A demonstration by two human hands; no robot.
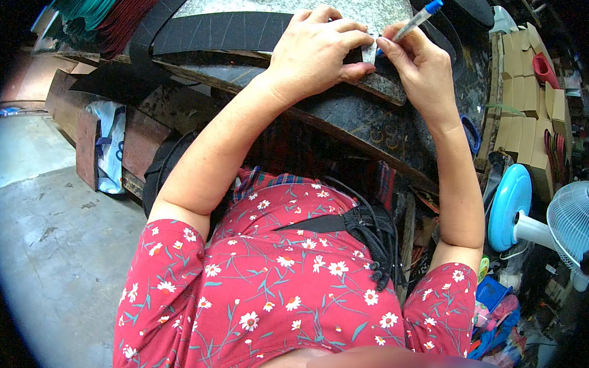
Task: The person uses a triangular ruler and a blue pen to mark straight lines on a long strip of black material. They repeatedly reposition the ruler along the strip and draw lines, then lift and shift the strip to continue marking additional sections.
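A long black strip (222,35) with thin pale lines across it lies on a speckled grey slab (247,0). My left hand (318,50) is at the strip's right end, fingers bent over it and thumb at the near edge. Its fingertips press a small pale flat piece (369,53) there; the piece's full shape is partly covered. My right hand (417,60) pinches a pen (415,25) with a clear barrel and a blue end that points up and right. The pen's tip sits beside the pale piece, hidden by my fingers.
The slab lies on a dark worktable (404,133). Bundles of green strips (91,0) and dark red strips (131,19) are at the far left. Stacked tan cartons (523,79) stand at the right, above a white fan (569,215) with a blue base (510,207).
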